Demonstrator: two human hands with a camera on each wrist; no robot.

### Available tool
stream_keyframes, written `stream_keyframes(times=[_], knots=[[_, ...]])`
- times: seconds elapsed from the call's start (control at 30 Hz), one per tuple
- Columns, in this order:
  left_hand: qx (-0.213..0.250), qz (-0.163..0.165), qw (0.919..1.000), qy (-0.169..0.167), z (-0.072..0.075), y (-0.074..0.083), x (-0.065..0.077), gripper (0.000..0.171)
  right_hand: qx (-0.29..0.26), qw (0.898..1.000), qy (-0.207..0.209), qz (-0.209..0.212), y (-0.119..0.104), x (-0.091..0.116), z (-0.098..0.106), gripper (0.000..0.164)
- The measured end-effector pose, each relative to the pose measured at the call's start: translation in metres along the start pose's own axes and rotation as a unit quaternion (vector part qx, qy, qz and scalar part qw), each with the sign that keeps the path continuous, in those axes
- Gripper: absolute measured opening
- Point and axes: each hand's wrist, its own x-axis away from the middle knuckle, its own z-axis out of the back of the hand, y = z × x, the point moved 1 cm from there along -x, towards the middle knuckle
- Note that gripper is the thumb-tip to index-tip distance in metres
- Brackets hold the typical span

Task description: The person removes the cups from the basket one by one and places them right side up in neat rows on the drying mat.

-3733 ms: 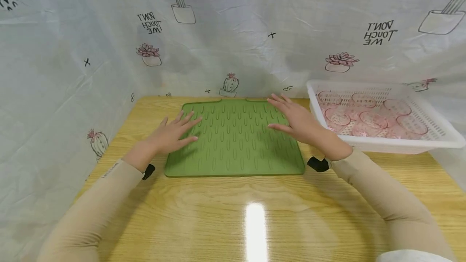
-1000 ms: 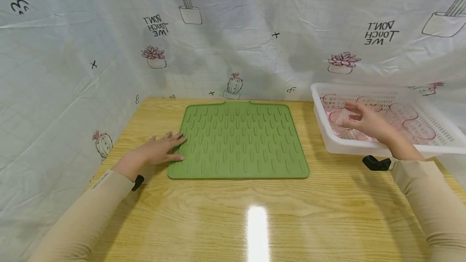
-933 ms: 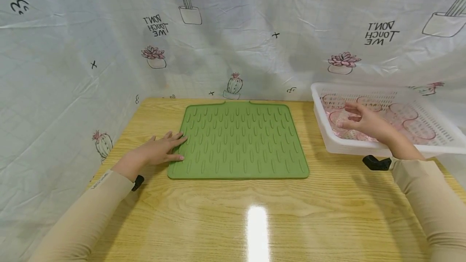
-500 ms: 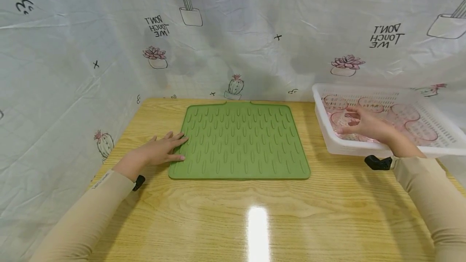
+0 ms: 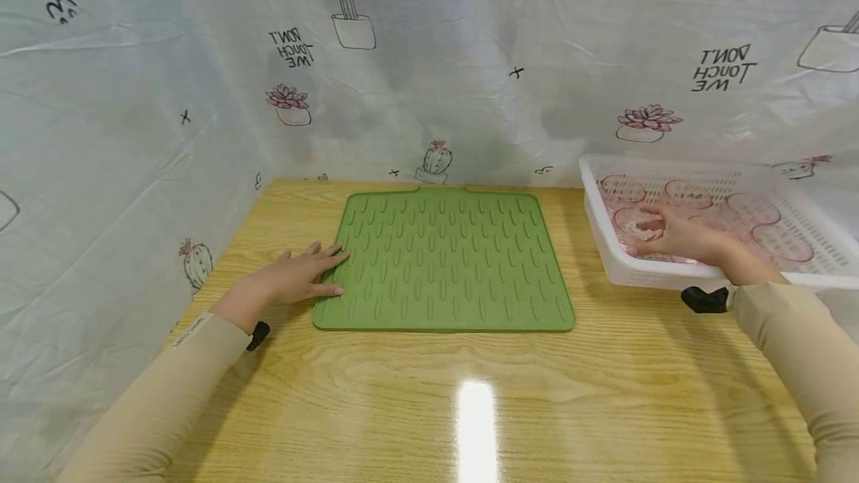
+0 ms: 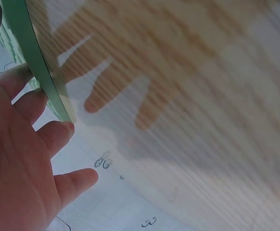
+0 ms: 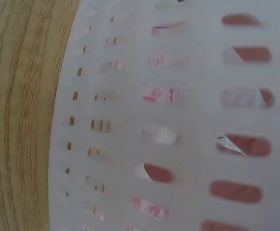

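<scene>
A green ridged mat (image 5: 443, 263) lies flat on the table. My left hand (image 5: 288, 279) rests at its left edge, fingers spread and fairly straight, fingertips over the border; in the left wrist view the fingers (image 6: 53, 137) lie along the edge of the mat (image 6: 48, 82). My right hand (image 5: 684, 237) is down inside the white plastic basket (image 5: 624, 268), with bent fingers and thumb at the front-left pink-rimmed clear cup (image 5: 624, 216). Whether they grip it I cannot tell. The right wrist view is filled by the slotted wall of the basket (image 7: 125, 144), which hides most of the hand.
Several more pink-rimmed cups (image 5: 781, 242) stand in rows in the basket, right of the mat. The basket's front wall rises before my right wrist. A printed white sheet (image 5: 470, 58) hangs behind and left of the wooden table (image 5: 376, 401).
Both hands were earlier raised over the mat's sides. The left has settled on its left edge; the right has moved right into the basket and sunk lower, its fingers bending more at the front-left cup.
</scene>
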Motion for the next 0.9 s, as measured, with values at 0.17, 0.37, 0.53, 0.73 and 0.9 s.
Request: stream_keyframes(times=[0.17, 0.37, 0.53, 0.73, 0.9], knots=[[-0.001, 0.000, 1.0000, 0.000, -0.0005, -0.0004, -0.0010, 0.082, 0.010, 1.000, -0.010, 0.012, 0.0026, -0.0020, 0.0001, 0.087], [0.000, 0.000, 1.0000, -0.002, -0.0026, -0.0025, -0.0021, 0.083, -0.007, 0.999, -0.022, 0.028, 0.0037, -0.0053, -0.0005, 0.083], [0.001, 0.001, 1.0000, -0.002, -0.0031, -0.0030, -0.0017, 0.084, -0.020, 0.999, -0.019, 0.025, 0.0022, -0.0066, -0.0018, 0.078], [0.003, 0.001, 1.0000, 0.003, -0.0035, -0.0018, -0.0005, 0.083, -0.025, 0.999, -0.014, 0.023, 0.0004, -0.0061, -0.0032, 0.076], [0.004, -0.001, 1.0000, 0.003, -0.0048, -0.0006, 0.0001, 0.083, -0.029, 0.999, -0.007, 0.030, -0.0005, -0.0045, -0.0037, 0.075]])
